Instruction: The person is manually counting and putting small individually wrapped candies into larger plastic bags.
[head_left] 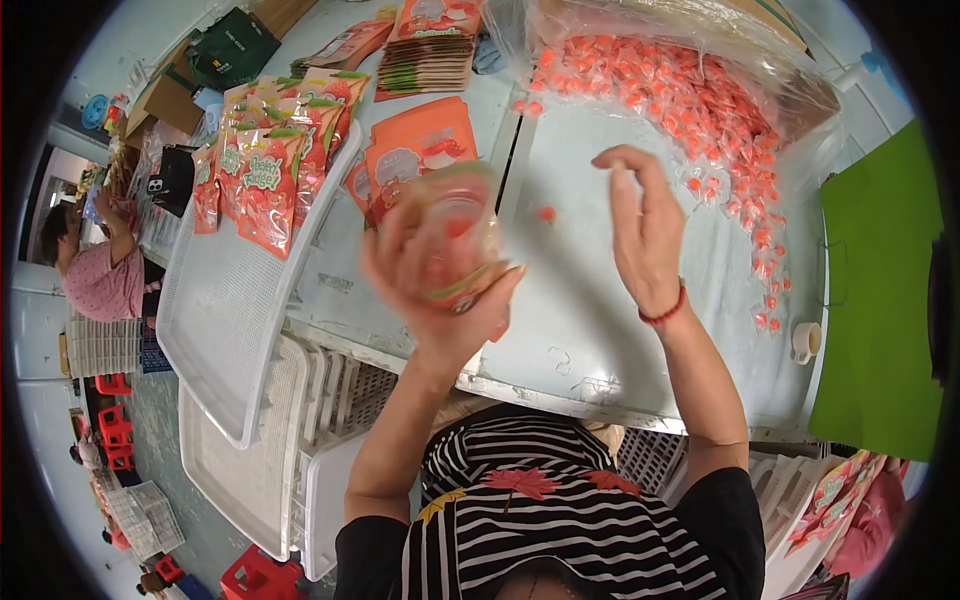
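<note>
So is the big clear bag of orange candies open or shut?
Open: the clear bag gapes at its mouth, and orange candies have spilled out across the table.

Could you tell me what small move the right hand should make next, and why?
Probably reach the right hand back to the heap of small orange wrapped sweets: its fingers look empty, while the left hand holds a clear plastic cup, blurred, seemingly part-filled.

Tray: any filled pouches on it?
Yes, several red pouches lie at the far end of the white tray; the near end is bare.
</note>
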